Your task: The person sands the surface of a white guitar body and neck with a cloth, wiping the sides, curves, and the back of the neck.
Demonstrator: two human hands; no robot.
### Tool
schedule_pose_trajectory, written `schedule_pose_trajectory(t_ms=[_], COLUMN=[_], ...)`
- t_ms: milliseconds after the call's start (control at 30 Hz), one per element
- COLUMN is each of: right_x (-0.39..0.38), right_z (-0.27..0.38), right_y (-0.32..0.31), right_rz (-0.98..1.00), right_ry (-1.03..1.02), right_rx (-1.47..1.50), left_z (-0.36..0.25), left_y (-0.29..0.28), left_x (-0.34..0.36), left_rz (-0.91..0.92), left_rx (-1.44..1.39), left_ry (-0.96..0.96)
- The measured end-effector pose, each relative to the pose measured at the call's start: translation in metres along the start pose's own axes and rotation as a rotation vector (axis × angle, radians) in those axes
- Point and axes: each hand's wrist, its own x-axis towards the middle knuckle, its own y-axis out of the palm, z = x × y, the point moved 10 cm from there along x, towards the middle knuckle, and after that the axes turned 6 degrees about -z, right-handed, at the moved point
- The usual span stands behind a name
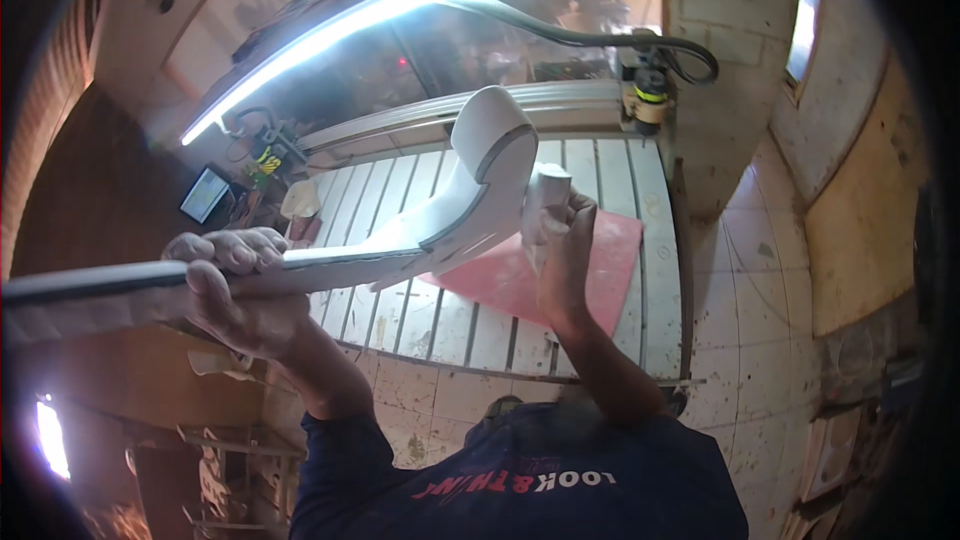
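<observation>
A long white piece with a dark line along its edge (450, 225) runs from the left rim to the middle, where its end curls upward and broadens. My left hand (240, 295), dusted white, wraps round the straight part, thumb on the near side and fingers over the far side. Beside the curled end, my right hand (568, 240) is closed on a small white block-like piece (552, 185). Whether it is a solid block or folded sheet I cannot tell. That small piece lies close against the long piece; the exact contact is hidden.
Below lies a slatted white machine bed (375, 315) with a pink sheet (610, 270) on it. A metal rail (450, 118) crosses behind, with a spindle head (648, 100) at the right. A lit tube lamp (350, 40) hangs above; a small screen (205, 194) stands left.
</observation>
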Motion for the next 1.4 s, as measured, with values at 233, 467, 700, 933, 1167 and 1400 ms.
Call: schedule_pose_trajectory(t_ms=[233, 467, 700, 933, 1167, 1400], right_x=[0.003, 0.020, -0.030, -0.073, -0.024, -0.112], right_z=[-0.022, -0.084, -0.241, -0.261, -0.207, -0.037], right_y=[0.065, -0.021, -0.217, -0.182, -0.183, 0.072], right_rz=[0.094, -0.016, -0.026, 0.331, 0.003, 0.282], right_ry=[-0.068, -0.360, -0.017, -0.070, 0.164, -0.068], right_rx=[-0.136, -0.922, -1.710, -1.491, -1.067, -0.544], left_z=[-0.027, -0.041, -0.049, -0.058, -0.056, -0.070], left_y=[-0.081, -0.159, -0.213, -0.220, -0.202, -0.176], left_x=[-0.015, 0.011, 0.014, 0.010, -0.009, -0.026], left_rz=[-0.212, -0.410, -0.593, -0.639, -0.404, -0.241], left_rx=[0.052, 0.028, 0.111, 0.160, -0.027, -0.172], left_ry=[0.103, 0.105, 0.150, 0.165, 0.124, 0.141])
